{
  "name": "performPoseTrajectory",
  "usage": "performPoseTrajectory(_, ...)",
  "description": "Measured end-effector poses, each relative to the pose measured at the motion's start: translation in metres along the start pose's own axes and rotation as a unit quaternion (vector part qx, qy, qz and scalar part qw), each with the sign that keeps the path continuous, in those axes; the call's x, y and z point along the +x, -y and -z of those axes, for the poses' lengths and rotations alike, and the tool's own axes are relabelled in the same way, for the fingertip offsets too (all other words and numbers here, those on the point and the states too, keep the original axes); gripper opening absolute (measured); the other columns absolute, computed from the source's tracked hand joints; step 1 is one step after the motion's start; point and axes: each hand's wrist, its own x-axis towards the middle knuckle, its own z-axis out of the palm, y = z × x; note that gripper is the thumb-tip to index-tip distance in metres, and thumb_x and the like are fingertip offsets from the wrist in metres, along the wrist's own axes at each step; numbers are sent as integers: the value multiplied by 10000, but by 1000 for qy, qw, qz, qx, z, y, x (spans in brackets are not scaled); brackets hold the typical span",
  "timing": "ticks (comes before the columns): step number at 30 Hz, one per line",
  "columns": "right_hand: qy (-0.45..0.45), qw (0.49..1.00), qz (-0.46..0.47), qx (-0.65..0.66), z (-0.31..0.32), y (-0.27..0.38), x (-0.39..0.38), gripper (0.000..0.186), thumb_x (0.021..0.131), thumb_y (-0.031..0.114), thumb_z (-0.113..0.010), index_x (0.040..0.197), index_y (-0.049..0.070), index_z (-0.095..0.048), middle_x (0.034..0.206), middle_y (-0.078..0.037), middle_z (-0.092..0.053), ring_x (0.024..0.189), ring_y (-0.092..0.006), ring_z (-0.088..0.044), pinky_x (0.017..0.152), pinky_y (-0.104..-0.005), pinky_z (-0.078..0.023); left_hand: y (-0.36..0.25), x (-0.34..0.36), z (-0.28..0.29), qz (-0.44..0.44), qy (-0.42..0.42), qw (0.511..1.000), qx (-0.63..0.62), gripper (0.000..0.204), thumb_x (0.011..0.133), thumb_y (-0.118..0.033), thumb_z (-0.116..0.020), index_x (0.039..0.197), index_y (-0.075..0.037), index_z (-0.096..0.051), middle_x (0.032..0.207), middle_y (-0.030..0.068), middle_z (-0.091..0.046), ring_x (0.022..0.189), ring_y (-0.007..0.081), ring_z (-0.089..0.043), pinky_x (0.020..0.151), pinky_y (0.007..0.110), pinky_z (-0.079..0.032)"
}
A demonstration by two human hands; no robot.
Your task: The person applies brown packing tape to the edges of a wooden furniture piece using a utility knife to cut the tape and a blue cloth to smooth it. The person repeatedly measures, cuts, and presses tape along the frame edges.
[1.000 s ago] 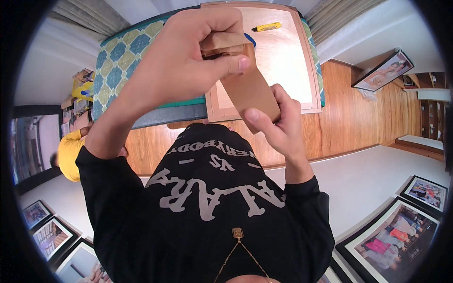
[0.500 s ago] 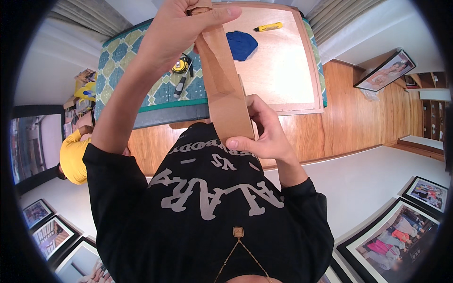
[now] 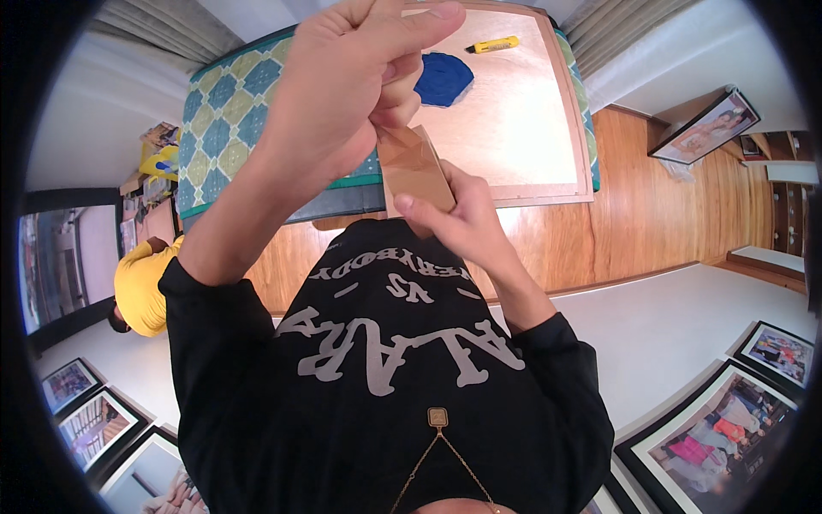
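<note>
A creased strip of brown, paper-like material [image 3: 416,176] stretches between my hands above the near edge of the table. My left hand [image 3: 342,94], raised high and close to the camera, is closed round its far end, and the fingers hide that end. My right hand [image 3: 467,214] grips the near end, thumb on top and fingers behind. Beyond the hands, a flat blue piece with a rounded outline [image 3: 445,80] lies on the pale wooden board [image 3: 531,120]. A yellow utility knife [image 3: 492,44] rests farther back on that board.
A green and blue patterned cloth [image 3: 224,120] covers the table's left part. A person in a yellow top [image 3: 141,287] is at the left. Framed pictures [image 3: 715,428] stand along the wall, and another frame [image 3: 706,128] leans at the right.
My left hand has come nearer to my right and now covers more of the brown strip, so a shorter length shows. My right hand has risen slightly. The tape measure and grey-handled tool are now hidden.
</note>
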Motion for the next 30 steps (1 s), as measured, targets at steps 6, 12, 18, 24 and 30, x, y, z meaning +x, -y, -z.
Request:
performPoseTrajectory(6,-13,999,-11,47,4,-15,19,521,808,371,-781,1013,-91,-653,801,-81,-680,692,-113,-612,627,-261,-498,15,-11,-5,-272,46,896,348,405,887,-153,-724,677,-108,-381,606,-54,-374,494,22,-269,442,232,-225)
performPoseTrajectory(12,51,998,45,-6,19,12,-8,529,793,388,-793,989,-81,-646,788,-78,-673,712,-116,-629,636,-245,-502,8,28,45,-390,74,632,665,429,784,-275,-813,743,-41,-456,636,9,-417,500,122,-323,465,284,-270)
performPoseTrajectory(18,101,989,85,-71,35,7,-15,526,785,390,-803,973,-62,-611,749,-75,-655,703,-115,-640,610,-244,-501,-3,5,57,-66,291,616,729,483,749,-294,-812,692,-47,-401,583,65,-352,487,236,-344,492,344,-282)
performPoseTrajectory(24,99,991,82,-46,29,9,-21,556,798,409,-789,1029,-56,-593,691,-94,-648,614,-147,-632,556,-267,-490,-8,1,72,14,339,711,616,442,782,-180,-772,668,-34,-371,533,68,-288,478,195,-297,490,339,-251)
performPoseTrajectory(30,41,985,-17,-168,26,14,-14,594,804,461,-757,989,-86,-614,596,-147,-602,558,-212,-630,550,-308,-492,-14,-22,33,-60,257,721,640,397,827,-104,-726,675,-16,-370,546,64,-296,500,169,-286,487,321,-248)
